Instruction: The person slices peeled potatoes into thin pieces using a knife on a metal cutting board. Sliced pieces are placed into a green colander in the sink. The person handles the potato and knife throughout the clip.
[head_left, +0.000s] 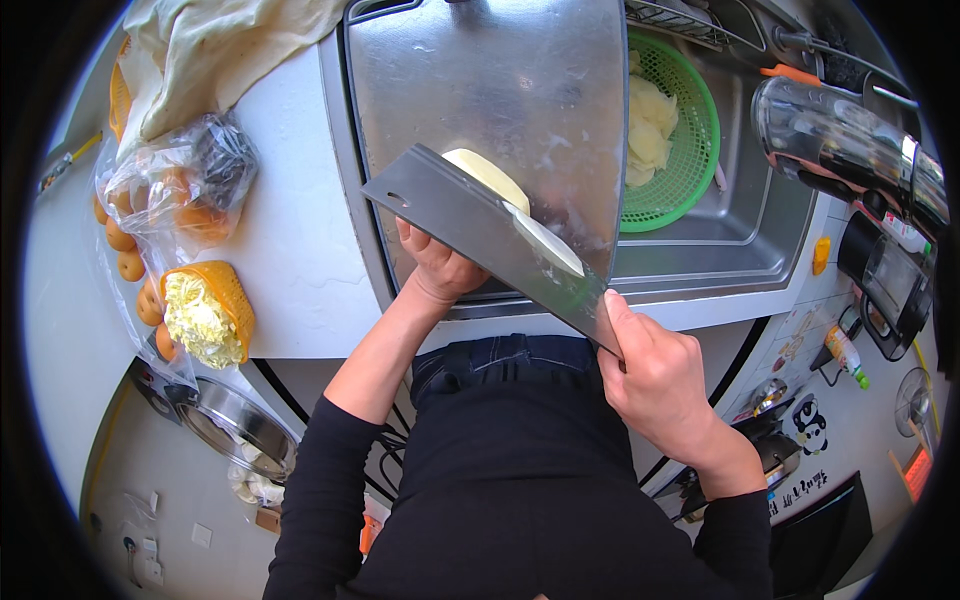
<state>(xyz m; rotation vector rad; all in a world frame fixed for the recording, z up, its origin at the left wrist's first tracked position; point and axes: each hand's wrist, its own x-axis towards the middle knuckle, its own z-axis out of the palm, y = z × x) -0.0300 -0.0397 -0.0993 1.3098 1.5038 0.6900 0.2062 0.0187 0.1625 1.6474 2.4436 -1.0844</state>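
My right hand (652, 367) grips the near right end of a wide cleaver (487, 232), its broad flat side turned up. A pale slice (551, 241) clings to the blade near my right hand. Just beyond the blade, a peeled potato piece (491, 178) rests on the metal cutting board (487, 82). My left hand (439, 259) is under the near edge of the blade, partly covered by it; whether its fingers hold anything cannot be told. To the right, a green plastic colander (709, 142) with thin pale slices (649, 135) stands in the sink, partly beneath the board's edge.
The steel sink (772, 217) lies right of the board. On the white counter (292, 225) at the left are a yellow basket (236, 296) of shredded cabbage, plastic bags (180, 180) with round orange-brown produce, and a cream cloth (202, 52). A glass jar (840, 135) is beyond the sink.
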